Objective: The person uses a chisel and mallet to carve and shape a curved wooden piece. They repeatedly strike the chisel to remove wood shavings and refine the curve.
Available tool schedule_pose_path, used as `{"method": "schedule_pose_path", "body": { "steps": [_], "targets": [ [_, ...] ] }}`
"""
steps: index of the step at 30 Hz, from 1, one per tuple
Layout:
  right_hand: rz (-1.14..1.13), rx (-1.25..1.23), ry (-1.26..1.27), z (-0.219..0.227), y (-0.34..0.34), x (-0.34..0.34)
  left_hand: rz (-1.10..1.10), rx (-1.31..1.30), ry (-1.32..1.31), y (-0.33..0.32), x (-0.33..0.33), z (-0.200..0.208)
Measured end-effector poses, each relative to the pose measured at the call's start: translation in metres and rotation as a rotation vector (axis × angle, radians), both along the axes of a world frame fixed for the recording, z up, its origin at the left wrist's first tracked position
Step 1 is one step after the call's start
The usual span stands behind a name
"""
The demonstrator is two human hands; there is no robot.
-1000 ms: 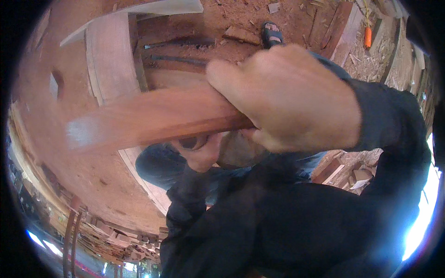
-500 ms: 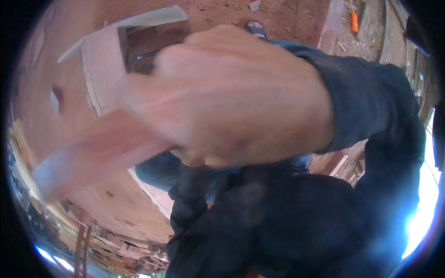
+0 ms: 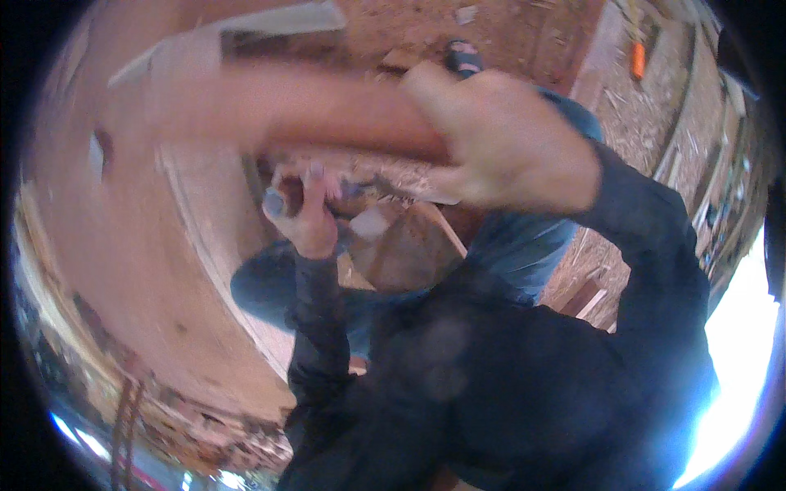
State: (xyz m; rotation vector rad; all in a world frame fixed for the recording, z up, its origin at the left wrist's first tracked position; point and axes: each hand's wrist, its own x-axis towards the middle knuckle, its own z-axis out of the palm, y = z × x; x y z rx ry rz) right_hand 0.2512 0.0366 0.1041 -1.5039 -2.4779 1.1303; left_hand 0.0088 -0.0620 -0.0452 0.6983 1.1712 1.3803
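Note:
My right hand (image 3: 524, 143) is closed around one end of a reddish-brown wooden bar (image 3: 352, 114). The bar is raised and points left, its far end smeared by motion. Below and left of it, my left hand (image 3: 315, 225) is wrapped round an upright chisel-like tool (image 3: 274, 202). Only the tool's round grey top shows; its lower end is hidden. Bar and tool look apart in this view. The hand is beside a large pale wooden board (image 3: 192, 184), near the board's inner edge.
My bent knees in blue jeans (image 3: 262, 278) flank the work spot. Farther off are a sandalled foot (image 3: 464, 59), an orange cylindrical handle (image 3: 638, 61) and shavings on the ground. A pale wooden strip (image 3: 286, 18) lies on the board's far side. Wood scraps are piled lower left.
My right hand has moved up and to the right, swinging the bar from a lower-left slant to nearly level. My left hand and the tool, hidden before, now show.

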Motion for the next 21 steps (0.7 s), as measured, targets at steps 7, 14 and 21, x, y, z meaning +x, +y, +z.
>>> {"method": "schedule_pose_path", "body": {
  "steps": [7,14,21],
  "targets": [
    [-0.469,-0.300,0.182,0.007,-0.055,0.015,0.176,0.127,0.002,0.017,-0.040,0.078],
    [-0.593,-0.567,0.120,0.006,-0.120,0.030,0.117,0.188,0.217,-0.049,-0.063,0.147],
    [-0.609,-0.477,0.132,0.032,-0.155,0.037,0.178,0.331,0.299,-0.085,-0.052,0.168]
  ]
}}
